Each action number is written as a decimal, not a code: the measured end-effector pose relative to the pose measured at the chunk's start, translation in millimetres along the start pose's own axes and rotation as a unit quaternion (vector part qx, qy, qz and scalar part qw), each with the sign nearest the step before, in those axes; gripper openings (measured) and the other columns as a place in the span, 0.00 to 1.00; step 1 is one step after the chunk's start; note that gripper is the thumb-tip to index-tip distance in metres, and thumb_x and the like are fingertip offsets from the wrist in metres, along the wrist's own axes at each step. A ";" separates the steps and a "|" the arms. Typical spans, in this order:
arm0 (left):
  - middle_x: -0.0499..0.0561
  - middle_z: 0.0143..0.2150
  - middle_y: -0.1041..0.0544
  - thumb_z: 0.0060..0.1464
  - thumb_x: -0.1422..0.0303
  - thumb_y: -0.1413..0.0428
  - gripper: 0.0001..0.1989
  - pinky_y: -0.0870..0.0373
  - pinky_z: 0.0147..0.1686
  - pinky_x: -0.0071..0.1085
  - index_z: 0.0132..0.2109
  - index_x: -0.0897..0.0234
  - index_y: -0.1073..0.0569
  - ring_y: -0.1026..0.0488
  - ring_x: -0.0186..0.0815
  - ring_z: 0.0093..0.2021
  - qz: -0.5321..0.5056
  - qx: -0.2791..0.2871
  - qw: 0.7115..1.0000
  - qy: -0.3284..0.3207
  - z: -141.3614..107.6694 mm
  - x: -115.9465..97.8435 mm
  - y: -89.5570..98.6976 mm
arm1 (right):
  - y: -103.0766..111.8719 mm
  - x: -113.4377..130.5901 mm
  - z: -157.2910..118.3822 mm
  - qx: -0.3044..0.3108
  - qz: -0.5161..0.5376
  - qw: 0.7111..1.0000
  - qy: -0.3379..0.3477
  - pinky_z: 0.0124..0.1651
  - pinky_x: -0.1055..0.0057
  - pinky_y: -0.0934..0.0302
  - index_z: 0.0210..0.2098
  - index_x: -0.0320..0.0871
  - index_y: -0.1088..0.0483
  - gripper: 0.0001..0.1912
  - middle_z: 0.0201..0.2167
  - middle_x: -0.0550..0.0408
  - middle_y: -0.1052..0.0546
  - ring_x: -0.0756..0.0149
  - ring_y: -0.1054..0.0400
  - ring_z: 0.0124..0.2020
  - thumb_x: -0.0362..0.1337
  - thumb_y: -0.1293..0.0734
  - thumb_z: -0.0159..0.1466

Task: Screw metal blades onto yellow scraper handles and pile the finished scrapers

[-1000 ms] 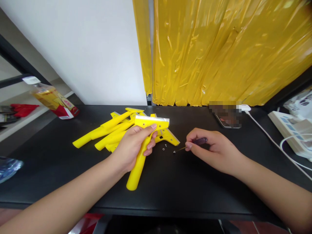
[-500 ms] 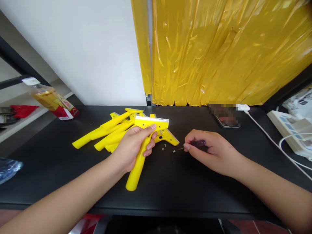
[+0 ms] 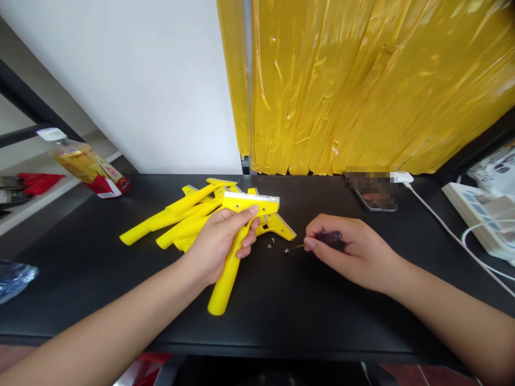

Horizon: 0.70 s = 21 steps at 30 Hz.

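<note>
As left hand (image 3: pixel 217 249) holds one scraper (image 3: pixel 230 271), right hand (image 3: pixel 350 249) pinches screwdriver (image 3: pixel 330 236).

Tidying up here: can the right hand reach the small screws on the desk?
Probably yes: the right hand sits close beside the small screws, with nothing between, though it holds a screwdriver.

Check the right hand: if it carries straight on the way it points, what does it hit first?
The right hand, pinching a small screwdriver, points left. First in line is probably the small metal screw lying on the black tabletop. Depth is unclear, so it may pass just beside it.
</note>
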<state>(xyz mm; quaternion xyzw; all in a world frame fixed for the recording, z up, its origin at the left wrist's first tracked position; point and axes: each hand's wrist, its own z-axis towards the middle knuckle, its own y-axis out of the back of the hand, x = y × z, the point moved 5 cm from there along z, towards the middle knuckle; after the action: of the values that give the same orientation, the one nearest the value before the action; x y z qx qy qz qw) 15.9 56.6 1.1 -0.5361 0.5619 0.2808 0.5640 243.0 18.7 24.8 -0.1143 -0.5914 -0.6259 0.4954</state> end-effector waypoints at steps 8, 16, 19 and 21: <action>0.45 0.27 0.29 0.63 0.61 0.34 0.15 0.44 0.17 0.22 0.35 0.65 0.28 0.39 0.24 0.19 -0.017 0.006 1.000 0.019 -2.5 6.0 -6.2 | 19.3 7.4 -11.4 -0.108 0.068 0.992 0.009 0.40 0.66 0.34 0.40 0.51 0.25 0.04 0.35 0.57 0.20 0.64 0.25 0.37 0.37 0.31 0.73; 0.43 0.22 0.32 0.64 0.60 0.35 0.15 0.47 0.18 0.22 0.34 0.64 0.29 0.41 0.24 0.18 -0.011 0.037 0.996 0.077 -11.3 14.1 -16.3 | 23.0 14.7 -18.3 -0.145 0.057 0.986 0.053 0.47 0.59 0.32 0.46 0.55 0.25 0.07 0.41 0.55 0.19 0.58 0.23 0.43 0.34 0.29 0.72; 0.43 0.23 0.31 0.63 0.59 0.34 0.15 0.48 0.18 0.22 0.35 0.63 0.28 0.41 0.25 0.18 -0.008 0.035 0.996 0.087 -12.5 15.7 -16.7 | 19.3 13.9 -16.0 -0.128 0.039 0.990 0.054 0.47 0.59 0.31 0.46 0.55 0.25 0.08 0.42 0.55 0.19 0.58 0.23 0.43 0.34 0.30 0.72; 0.43 0.23 0.31 0.62 0.59 0.34 0.15 0.48 0.17 0.22 0.35 0.64 0.27 0.41 0.24 0.18 -0.008 0.032 0.995 0.091 -12.9 16.6 -17.1 | 17.7 13.1 -15.0 -0.123 0.035 0.990 0.055 0.47 0.60 0.31 0.47 0.54 0.25 0.08 0.42 0.55 0.19 0.59 0.23 0.43 0.33 0.30 0.72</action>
<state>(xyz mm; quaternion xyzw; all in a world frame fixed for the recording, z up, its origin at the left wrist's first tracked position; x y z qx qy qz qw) 30.8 35.4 -6.7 -0.5457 0.6156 0.2083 0.5291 256.7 2.9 41.3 -0.1604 -0.4773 -0.6816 0.5310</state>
